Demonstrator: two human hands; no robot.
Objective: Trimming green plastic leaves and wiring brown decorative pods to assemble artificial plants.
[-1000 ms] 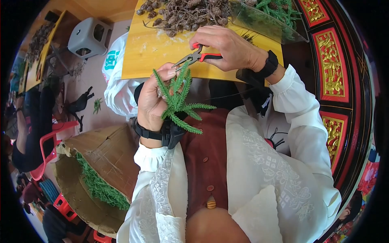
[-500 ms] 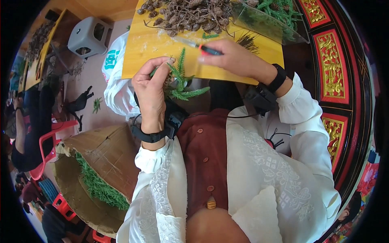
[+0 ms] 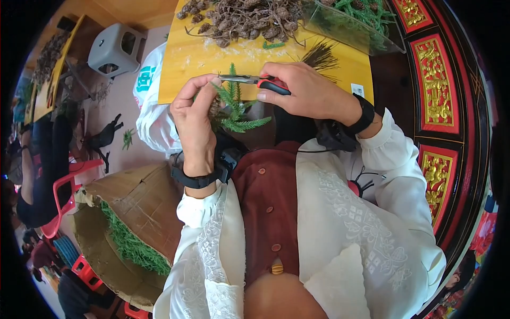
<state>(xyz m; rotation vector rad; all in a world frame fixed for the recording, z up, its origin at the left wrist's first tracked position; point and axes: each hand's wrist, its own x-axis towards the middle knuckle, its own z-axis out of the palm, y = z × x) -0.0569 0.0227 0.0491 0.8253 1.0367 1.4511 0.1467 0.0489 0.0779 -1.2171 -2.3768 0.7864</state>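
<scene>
My left hand (image 3: 194, 109) pinches a green artificial pine sprig (image 3: 237, 106) at its stem end, just off the front edge of the yellow table (image 3: 186, 69). Part of a brown pine cone seems to show beneath the fingers; most of it is hidden. My right hand (image 3: 303, 87) is closed round the red and black handles of a pair of pliers (image 3: 247, 79). The jaws point left and reach my left fingertips, crossing over the upright tip of the sprig. Whether the jaws grip anything there is too small to tell.
Brown pine cones on stems (image 3: 249, 21) are heaped at the table's back. A clear bin (image 3: 350, 29) of green sprigs stands back right, beside a bundle of thin dark stems (image 3: 321, 56). A white plastic bag (image 3: 154, 117) hangs at the left; below is a cardboard box (image 3: 133, 196) of greenery.
The pliers in my right hand have come down and left, from above the sprig to my left fingertips. My left hand has stayed nearly in place, still pinching the sprig.
</scene>
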